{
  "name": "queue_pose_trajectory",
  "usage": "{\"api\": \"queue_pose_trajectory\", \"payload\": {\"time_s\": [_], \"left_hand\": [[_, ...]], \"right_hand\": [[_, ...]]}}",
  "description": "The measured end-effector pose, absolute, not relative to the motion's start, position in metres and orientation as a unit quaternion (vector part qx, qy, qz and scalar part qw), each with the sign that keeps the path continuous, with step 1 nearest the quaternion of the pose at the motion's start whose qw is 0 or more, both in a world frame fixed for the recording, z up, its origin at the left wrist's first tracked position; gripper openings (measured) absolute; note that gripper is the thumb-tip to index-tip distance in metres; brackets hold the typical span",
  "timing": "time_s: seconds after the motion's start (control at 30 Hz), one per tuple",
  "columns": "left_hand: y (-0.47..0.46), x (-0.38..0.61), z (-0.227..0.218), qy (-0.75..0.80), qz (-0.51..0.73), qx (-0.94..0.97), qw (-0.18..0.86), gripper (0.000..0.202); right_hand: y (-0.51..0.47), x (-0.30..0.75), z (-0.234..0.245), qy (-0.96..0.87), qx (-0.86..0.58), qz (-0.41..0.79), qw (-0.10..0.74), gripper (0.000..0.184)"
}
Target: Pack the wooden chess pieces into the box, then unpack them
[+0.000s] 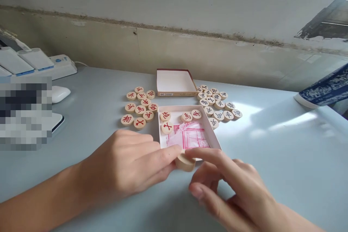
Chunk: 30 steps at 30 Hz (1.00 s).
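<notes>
A round wooden Chinese chess piece (186, 164) is at the near edge of a shallow white box (214, 135), its upper face plain. My left hand (133, 163) has closed fingers, pinching this piece from the left. From the other side my right hand (231, 185) reaches in, index fingertip at the top of the piece, thumb apart and other fingers curled. Inside the box lie a crumpled pink-and-white paper sheet (190, 136) with red lines and several red-marked pieces (167, 127). Whether the held piece rests on the box rim is hidden.
Loose red-marked pieces (140, 110) lie left of the box, and dark-marked pieces (218, 116) to its right. Behind stands the other box half (176, 81) near the wall. A power strip (63, 66) and white earphone case (60, 94) are left; a blue patterned object (323, 87) is right.
</notes>
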<state>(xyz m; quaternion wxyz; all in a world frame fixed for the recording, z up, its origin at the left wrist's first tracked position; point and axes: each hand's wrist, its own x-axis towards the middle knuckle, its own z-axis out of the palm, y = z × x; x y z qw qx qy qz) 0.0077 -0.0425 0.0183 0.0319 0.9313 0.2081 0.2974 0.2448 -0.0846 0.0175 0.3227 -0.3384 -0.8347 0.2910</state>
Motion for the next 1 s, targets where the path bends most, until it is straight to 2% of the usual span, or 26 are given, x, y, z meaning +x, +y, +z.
{"api": "queue_pose_trajectory", "payload": {"time_s": [0.1,0.23,0.5,0.63,0.8,0.87,1.0], "left_hand": [[-0.043,0.009,0.019,0.213,0.292,0.932,0.015,0.017],[-0.045,0.011,0.019,0.21,0.296,0.932,0.019,0.02],[-0.044,0.013,0.019,0.19,0.331,0.924,0.0,0.02],[-0.044,0.014,0.017,0.197,0.335,0.921,0.013,0.023],[-0.047,0.012,0.015,0.219,0.313,0.922,0.062,0.029],[-0.048,0.011,0.016,0.221,0.309,0.92,0.095,0.027],[-0.05,0.012,0.018,0.21,0.3,0.917,0.157,0.021]], "right_hand": [[-0.084,0.246,0.019,-0.824,-0.36,0.303,0.317,0.015],[-0.086,0.248,0.019,-0.809,-0.369,0.319,0.328,0.008],[-0.087,0.24,0.018,-0.741,-0.372,0.415,0.375,0.012],[-0.084,0.241,0.014,-0.718,-0.367,0.436,0.4,0.026],[-0.08,0.248,0.015,-0.761,-0.376,0.385,0.362,0.024],[-0.081,0.25,0.015,-0.794,-0.364,0.339,0.35,0.027],[-0.085,0.25,0.011,-0.828,-0.362,0.259,0.343,0.021]]}}
